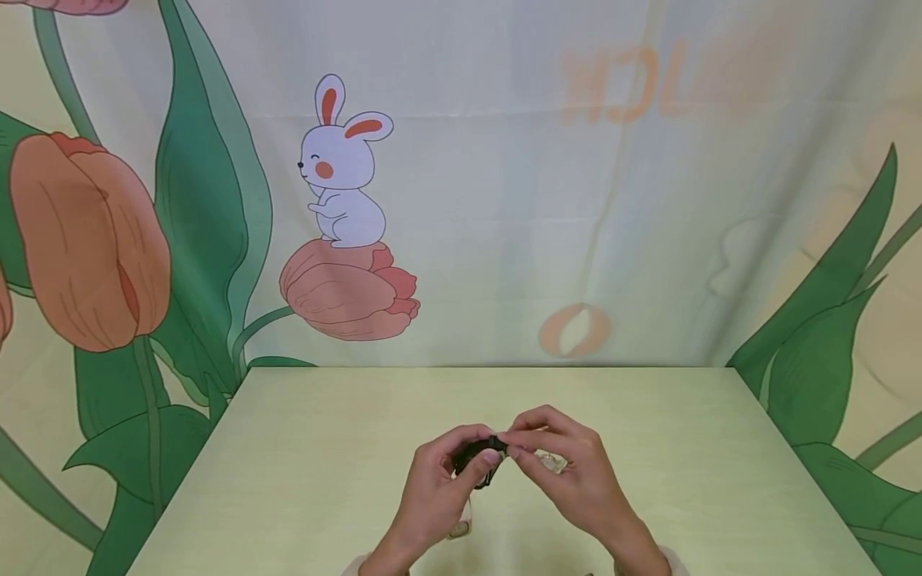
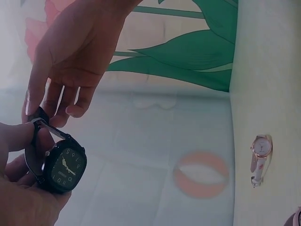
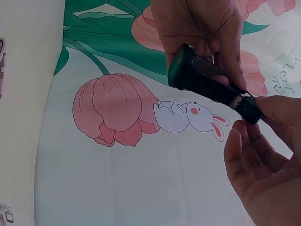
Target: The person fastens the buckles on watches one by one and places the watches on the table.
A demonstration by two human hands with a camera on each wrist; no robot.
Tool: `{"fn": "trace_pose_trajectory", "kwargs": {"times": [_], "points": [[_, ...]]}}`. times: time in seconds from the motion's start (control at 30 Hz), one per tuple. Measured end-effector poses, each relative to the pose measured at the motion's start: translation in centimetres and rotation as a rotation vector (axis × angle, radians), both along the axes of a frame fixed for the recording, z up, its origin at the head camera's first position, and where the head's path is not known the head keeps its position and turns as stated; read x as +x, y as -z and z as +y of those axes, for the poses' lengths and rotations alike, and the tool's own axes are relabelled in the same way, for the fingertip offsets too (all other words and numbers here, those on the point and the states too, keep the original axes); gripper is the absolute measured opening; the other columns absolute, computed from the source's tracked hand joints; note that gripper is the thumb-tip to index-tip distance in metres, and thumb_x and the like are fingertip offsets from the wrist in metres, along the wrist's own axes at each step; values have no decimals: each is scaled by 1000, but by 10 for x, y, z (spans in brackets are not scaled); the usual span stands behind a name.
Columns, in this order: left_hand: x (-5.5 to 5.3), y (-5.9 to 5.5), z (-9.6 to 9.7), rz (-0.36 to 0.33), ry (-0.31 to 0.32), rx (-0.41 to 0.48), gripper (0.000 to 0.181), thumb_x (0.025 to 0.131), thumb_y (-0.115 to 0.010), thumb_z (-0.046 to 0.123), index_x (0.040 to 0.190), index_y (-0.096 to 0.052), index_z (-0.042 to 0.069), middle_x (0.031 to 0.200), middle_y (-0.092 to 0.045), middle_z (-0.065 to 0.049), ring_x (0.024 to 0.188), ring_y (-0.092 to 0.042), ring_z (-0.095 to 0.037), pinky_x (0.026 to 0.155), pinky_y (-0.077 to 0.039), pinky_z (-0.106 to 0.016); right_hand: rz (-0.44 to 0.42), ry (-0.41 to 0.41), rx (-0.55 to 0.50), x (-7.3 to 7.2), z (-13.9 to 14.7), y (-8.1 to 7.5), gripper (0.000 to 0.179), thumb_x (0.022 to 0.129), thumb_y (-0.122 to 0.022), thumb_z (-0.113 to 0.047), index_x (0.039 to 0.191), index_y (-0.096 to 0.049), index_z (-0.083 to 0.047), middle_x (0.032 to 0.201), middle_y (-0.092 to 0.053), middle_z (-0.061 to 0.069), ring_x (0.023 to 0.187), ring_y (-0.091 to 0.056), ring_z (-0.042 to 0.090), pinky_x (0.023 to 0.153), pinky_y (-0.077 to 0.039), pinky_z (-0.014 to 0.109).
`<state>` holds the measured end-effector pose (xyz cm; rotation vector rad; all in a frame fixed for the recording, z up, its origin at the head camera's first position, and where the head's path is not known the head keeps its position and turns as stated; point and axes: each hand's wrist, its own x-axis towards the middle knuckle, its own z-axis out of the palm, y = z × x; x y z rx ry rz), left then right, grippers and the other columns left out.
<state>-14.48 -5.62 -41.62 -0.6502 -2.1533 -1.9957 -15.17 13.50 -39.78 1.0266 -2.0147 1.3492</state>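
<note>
Gripping a black watch (image 1: 468,453) between thumb and fingers, the left hand (image 1: 435,484) stands at lower centre of the head view. The right hand (image 1: 576,476), just to the right of it in the frame, pinches the strap end (image 3: 249,112) between thumb and fingertips. From where I stand, both hands meet at the watch, which is held above the pale table (image 1: 288,464). In the left wrist view the watch sits at lower left, its strap bent into a loop, its dark dial (image 2: 69,167) showing pale numerals. In the right wrist view it slants from upper centre down toward the right, where the right hand has hold of it.

On the table, a rose-gold watch (image 2: 262,146) with a pale strap lies at the right of the left wrist view, well apart from the hands; a pink object (image 2: 296,219) is cut off at the lower right corner. In the head view, a small pale item (image 1: 461,527) lies just below the left hand, partly hidden.

Beyond the table hangs a printed backdrop (image 1: 475,200): a white rabbit (image 1: 349,216) on a pink tulip (image 1: 338,292) at upper left of centre, green leaves at both sides, blurred orange lettering at upper right.
</note>
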Motion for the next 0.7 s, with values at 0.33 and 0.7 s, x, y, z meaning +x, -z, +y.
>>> {"fn": "trace_pose_trajectory", "kwargs": {"times": [0.33,0.7], "points": [[0,-7,1,-3,6,25,16,94,-67,18,107,-68,8,101,-71,-11,90,-67,-13,82,-56,-25,-23,58,-77,2,-5,0,33,84,-72,5,113,-70,-11,99,-71,3,86,-65,9,74,-55,20],[0,-7,3,29,23,65,15,94,-66,11,107,-67,3,100,-70,-18,86,-66,-11,79,-56,-25,149,110,-171,0,-8,2,30,74,-77,12,97,-74,-8,90,-73,8,83,-69,10,77,-54,16]]}}
